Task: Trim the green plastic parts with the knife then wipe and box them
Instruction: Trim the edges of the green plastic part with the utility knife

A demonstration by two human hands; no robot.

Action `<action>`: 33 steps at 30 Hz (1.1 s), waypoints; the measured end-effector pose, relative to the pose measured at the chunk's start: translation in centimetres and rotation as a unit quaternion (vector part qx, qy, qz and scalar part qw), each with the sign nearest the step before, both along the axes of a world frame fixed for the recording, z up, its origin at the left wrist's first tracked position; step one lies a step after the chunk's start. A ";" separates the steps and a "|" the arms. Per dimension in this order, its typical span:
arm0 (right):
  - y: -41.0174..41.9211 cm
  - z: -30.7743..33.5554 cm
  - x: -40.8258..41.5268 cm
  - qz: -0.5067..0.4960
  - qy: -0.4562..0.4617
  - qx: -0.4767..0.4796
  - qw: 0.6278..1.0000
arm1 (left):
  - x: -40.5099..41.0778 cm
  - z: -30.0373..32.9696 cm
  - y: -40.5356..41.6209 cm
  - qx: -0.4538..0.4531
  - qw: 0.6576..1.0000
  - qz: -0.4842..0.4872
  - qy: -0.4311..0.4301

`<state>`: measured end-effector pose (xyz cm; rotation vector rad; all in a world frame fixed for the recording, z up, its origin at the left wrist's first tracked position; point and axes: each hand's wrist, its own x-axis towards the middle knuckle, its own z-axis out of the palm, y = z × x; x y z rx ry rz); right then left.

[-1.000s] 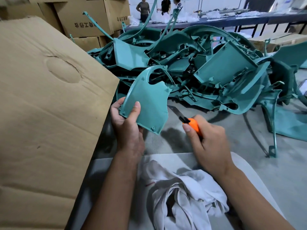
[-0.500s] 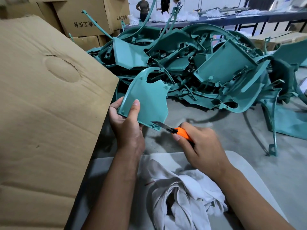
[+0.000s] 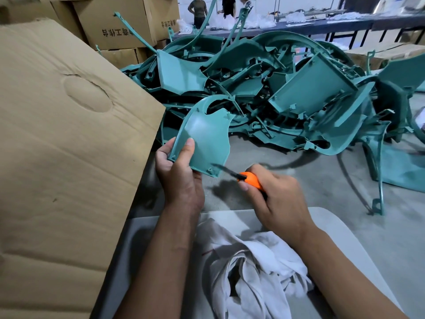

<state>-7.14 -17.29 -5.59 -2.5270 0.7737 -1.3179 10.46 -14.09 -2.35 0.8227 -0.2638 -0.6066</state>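
We hold a curved green plastic panel with a notched top edge (image 3: 204, 139) upright in our left hand (image 3: 181, 178), thumb pressed on its smooth face and fingers curled behind its left edge. Our right hand (image 3: 278, 201) grips an orange-handled utility knife (image 3: 249, 178), its dark blade touching the panel's lower right corner. Just behind the panel lies a large tangled heap of green plastic parts (image 3: 299, 93) on the grey floor (image 3: 322, 185). To the panel's left stands a big brown cardboard box (image 3: 64, 139), its flap tilted toward us; we cannot see what is inside. Below the panel, a crumpled white cloth (image 3: 253, 272) rests on a pale grey surface (image 3: 358, 245). Far behind the panel, printed brown cartons (image 3: 119, 21) are stacked closed, their contents hidden, and people stand at a long dark table (image 3: 345, 23) that carries white bags.
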 end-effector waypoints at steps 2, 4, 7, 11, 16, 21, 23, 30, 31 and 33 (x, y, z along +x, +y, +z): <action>-0.4 0.1 -0.2 -0.044 -0.032 0.013 0.998 | -0.1 0.0 -0.1 0.008 1.000 -0.015 0.020; -0.7 0.2 -0.5 -0.077 -0.072 0.017 0.994 | -0.4 0.0 -0.2 0.013 0.999 -0.027 0.036; -0.6 0.3 -0.8 -0.018 -0.083 -0.005 0.996 | -0.8 -0.1 -0.3 0.016 0.998 -0.032 0.047; -0.1 0.2 -0.1 0.003 -0.030 -0.045 0.999 | -1.4 -0.3 -0.4 0.005 0.997 -0.047 0.058; -1.3 0.3 -0.8 -0.103 -0.116 0.021 0.988 | -1.4 0.0 0.0 -0.009 0.994 -0.102 0.032; -1.3 0.3 -1.7 -0.026 -0.203 0.117 0.972 | -1.8 0.1 0.3 -0.035 0.994 -0.093 -0.038; -0.8 0.4 -1.5 0.061 -0.229 0.213 0.948 | -1.9 0.1 0.3 -0.046 0.993 -0.092 -0.054; -1.6 0.7 -1.6 0.059 -0.271 0.293 0.915 | -1.3 -0.4 0.2 -0.024 0.976 -0.167 -0.139; -1.8 0.7 -1.9 0.040 -0.281 0.288 0.915 | -0.9 -0.4 0.3 -0.005 0.970 -0.178 -0.167; -1.9 0.9 -2.1 0.001 -0.285 0.263 0.922 | -0.3 -0.3 0.7 0.038 0.958 -0.193 -0.208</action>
